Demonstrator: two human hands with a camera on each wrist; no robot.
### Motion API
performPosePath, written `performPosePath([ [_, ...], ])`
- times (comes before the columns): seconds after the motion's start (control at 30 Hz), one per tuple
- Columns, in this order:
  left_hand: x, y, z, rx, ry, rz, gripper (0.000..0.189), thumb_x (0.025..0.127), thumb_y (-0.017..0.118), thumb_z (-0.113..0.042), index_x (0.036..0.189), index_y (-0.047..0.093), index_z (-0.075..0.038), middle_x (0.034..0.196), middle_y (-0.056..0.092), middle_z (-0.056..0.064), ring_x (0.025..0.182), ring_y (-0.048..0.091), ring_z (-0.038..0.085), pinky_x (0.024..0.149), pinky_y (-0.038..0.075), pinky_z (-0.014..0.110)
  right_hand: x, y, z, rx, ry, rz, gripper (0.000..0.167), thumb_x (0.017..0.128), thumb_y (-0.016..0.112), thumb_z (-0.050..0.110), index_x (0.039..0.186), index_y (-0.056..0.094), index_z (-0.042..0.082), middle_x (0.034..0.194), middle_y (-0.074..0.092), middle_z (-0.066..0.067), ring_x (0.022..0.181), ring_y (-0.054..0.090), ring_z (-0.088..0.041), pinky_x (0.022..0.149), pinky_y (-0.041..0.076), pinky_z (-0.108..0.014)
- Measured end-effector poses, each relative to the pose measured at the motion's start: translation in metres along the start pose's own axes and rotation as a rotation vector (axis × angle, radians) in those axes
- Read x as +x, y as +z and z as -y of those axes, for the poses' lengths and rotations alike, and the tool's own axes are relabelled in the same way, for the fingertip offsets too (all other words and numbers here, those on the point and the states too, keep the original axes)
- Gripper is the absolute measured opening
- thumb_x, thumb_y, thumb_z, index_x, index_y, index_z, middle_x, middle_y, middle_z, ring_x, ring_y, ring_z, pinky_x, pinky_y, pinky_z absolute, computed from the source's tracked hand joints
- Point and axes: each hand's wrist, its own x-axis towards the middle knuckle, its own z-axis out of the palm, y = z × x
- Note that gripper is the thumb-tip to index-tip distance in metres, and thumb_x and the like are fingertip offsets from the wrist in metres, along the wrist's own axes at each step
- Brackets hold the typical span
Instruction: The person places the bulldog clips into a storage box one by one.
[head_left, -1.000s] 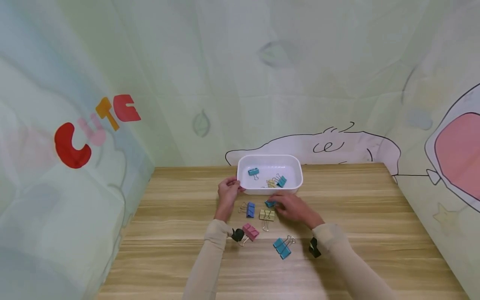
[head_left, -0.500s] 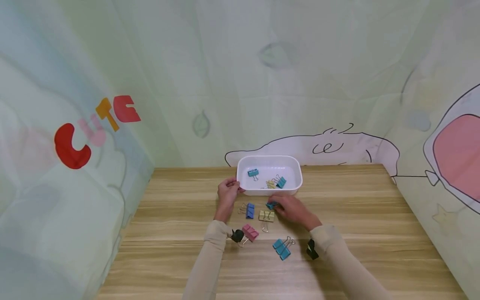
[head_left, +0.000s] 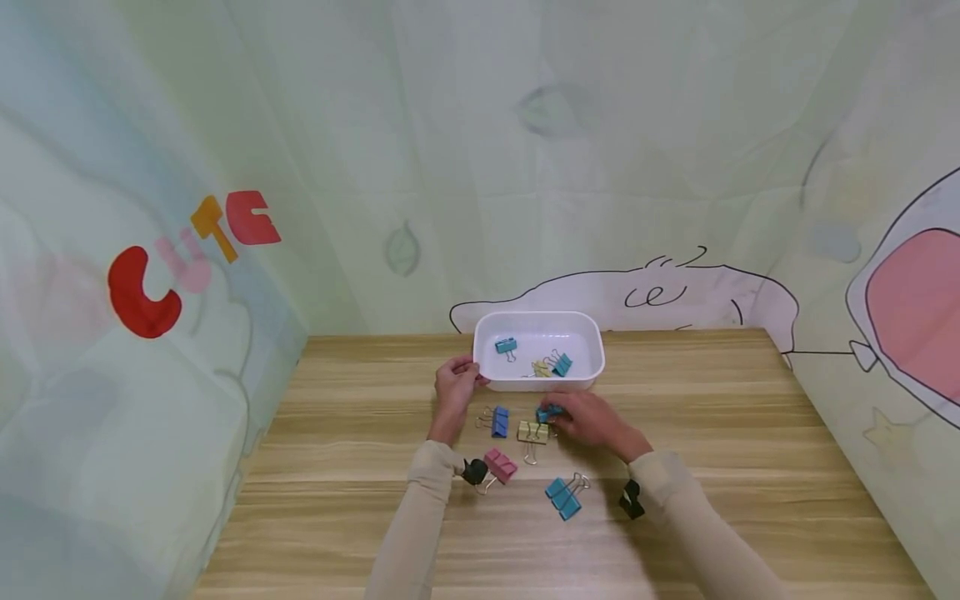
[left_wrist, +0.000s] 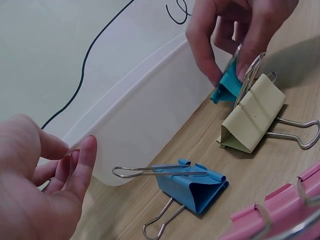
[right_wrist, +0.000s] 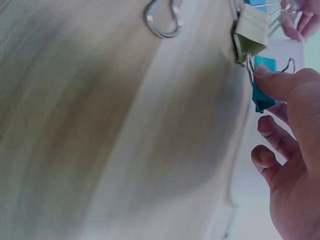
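Observation:
At the front left corner of the white plastic tray [left_wrist: 155, 112], my left hand [head_left: 454, 393] pinches the rim between thumb and fingers. My right hand [head_left: 591, 418] holds a small teal binder clip [right_wrist: 264, 82] between thumb and fingers, just in front of the tray. Close beside that clip sits a pale yellow binder clip [left_wrist: 257, 116] on the table. A blue binder clip [left_wrist: 186, 189] lies between the two hands, its wire handles spread apart. Nearer the body are a pink binder clip [head_left: 500, 466] and a larger teal binder clip [head_left: 564, 498].
Inside the tray lie a teal clip [head_left: 506, 344], another teal clip [head_left: 562, 364] and a yellow clip [head_left: 542, 368]. The wooden table [head_left: 720, 400] ends at a printed cloth backdrop [head_left: 360, 167] behind the tray.
The teal clip in my right hand has shifted slightly right and towards the body, and its angle has turned. My left hand stays at the tray's corner.

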Motion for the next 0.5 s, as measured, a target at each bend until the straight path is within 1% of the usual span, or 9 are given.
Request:
performPosePath([
  [0.13,-0.001,0.000,0.000,-0.009,0.000,-0.001,0.029,0.101,0.058,0.005,0.128,0.057,0.016,0.109,0.060,0.022,0.080,0.066,0.021,0.076,0.066,0.028,0.002,-0.010,0.006,-0.012,-0.015,0.001,0.018,0.094,0.077,0.011,0.112,0.074,0.014,0.110,0.071,0.001,0.102,0.067,-0.017,0.092,0.061,-0.038],
  [0.27,0.000,0.001,0.001,-0.006,-0.010,-0.001,0.030,0.102,0.059,0.004,0.130,0.057,0.015,0.114,0.060,0.025,0.083,0.066,0.023,0.078,0.065,0.029,0.011,-0.023,0.016,-0.041,-0.040,-0.022,0.016,0.095,0.077,0.015,0.111,0.075,0.014,0.109,0.072,0.001,0.098,0.066,-0.015,0.089,0.061,-0.038],
  [0.37,0.001,0.001,0.001,-0.008,-0.009,0.001,0.031,0.102,0.058,0.004,0.130,0.056,0.015,0.118,0.059,0.028,0.089,0.068,0.029,0.079,0.065,0.029,0.022,-0.035,0.023,-0.046,-0.047,-0.049,0.017,0.095,0.077,0.015,0.111,0.074,0.013,0.110,0.072,-0.001,0.098,0.067,-0.017,0.089,0.062,-0.040],
  [0.5,0.001,0.002,0.002,-0.013,-0.004,0.001,0.031,0.101,0.058,0.004,0.130,0.056,0.015,0.121,0.058,0.032,0.100,0.067,0.040,0.078,0.065,0.027,0.039,-0.052,0.030,-0.051,-0.026,-0.063,0.019,0.096,0.076,0.018,0.114,0.074,0.013,0.114,0.072,-0.004,0.100,0.067,-0.018,0.092,0.062,-0.042],
])
